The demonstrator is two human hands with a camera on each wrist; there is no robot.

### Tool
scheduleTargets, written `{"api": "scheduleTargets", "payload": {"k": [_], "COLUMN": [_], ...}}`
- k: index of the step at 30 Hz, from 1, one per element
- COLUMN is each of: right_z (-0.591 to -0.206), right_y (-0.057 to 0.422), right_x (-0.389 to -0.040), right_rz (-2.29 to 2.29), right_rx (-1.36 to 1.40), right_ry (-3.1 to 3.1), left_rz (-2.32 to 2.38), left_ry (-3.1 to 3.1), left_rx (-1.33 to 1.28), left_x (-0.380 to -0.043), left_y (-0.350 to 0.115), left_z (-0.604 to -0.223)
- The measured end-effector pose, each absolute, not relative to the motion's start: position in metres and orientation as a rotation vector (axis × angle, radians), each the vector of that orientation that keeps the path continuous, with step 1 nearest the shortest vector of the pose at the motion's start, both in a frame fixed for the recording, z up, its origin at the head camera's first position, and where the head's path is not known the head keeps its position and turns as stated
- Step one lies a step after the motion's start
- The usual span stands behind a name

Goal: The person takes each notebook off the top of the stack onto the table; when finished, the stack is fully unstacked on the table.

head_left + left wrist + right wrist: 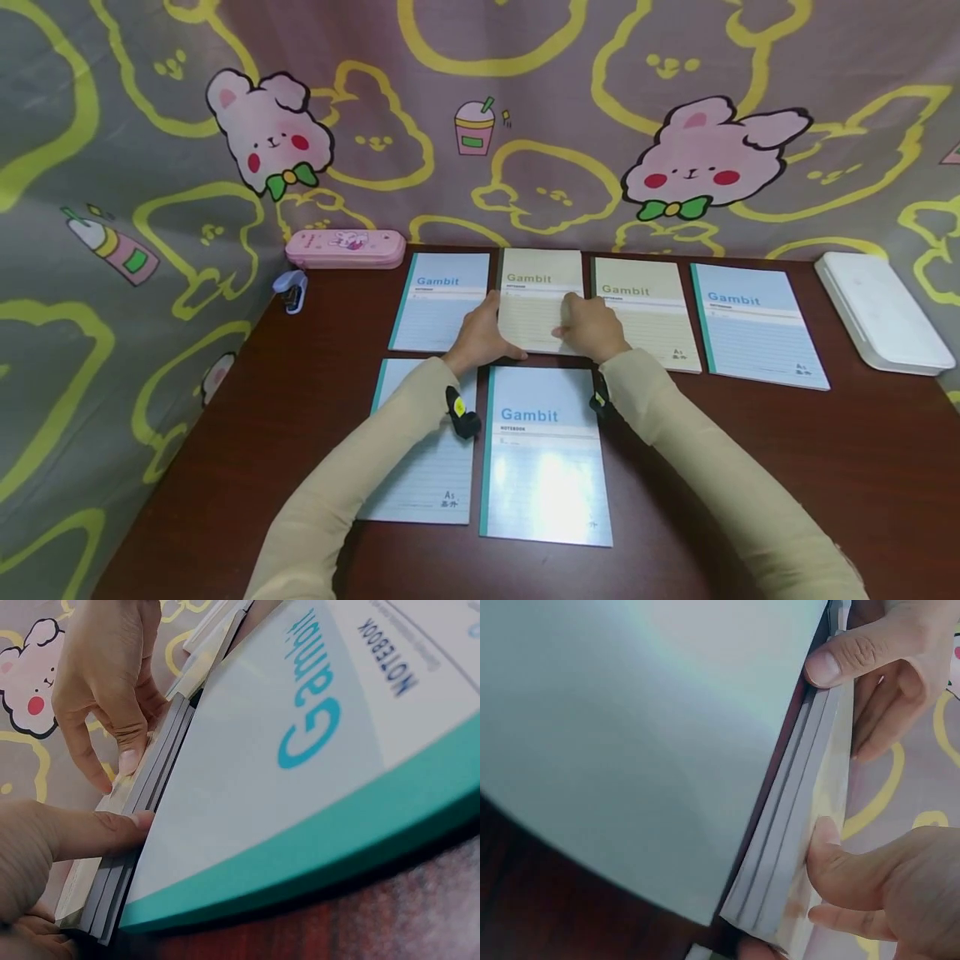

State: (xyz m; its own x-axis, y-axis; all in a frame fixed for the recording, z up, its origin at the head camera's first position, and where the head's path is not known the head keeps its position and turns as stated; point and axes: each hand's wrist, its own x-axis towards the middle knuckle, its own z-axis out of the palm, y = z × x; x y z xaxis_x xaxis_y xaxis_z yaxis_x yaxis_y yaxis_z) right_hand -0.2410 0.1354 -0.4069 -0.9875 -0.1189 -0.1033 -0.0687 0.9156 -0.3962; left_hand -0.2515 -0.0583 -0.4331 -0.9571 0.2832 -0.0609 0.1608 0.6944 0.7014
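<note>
Notebooks (536, 323) between left hand (480, 337) and right hand (596, 327)

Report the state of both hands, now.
Left hand: closed, gripping the cream notebook stack at its left side.
Right hand: closed, gripping the same stack at its right side.

A dark reddish-brown table (840, 475) fills the lower part of the frame. At its upper left lie a pink pencil case (345, 260) and, just below, a small blue stapler (294, 293). Across the middle run a blue Gambit notebook (438, 310), a stack of cream Gambit notebooks (536, 321), a single-looking cream notebook (648, 321) and another blue notebook (757, 329). Two more blue notebooks (547, 483) lie at lower centre, one partly hidden; a white case (885, 312) lies at upper right.
</note>
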Motion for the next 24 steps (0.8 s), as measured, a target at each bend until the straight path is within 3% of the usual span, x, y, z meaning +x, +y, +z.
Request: {"api": "scheduleTargets", "payload": {"k": [24], "right_z": [-0.417], "right_y": [0.15], "right_x": [-0.245], "right_rz": [-0.887], "right_rx": [-0.008], "right_ry": [2.87], "left_rz": [1.075], "left_ry": [2.723], "left_rx": [0.327], "left_x": [-0.252], "left_y": [-0.056], "left_z": [-0.432]}}
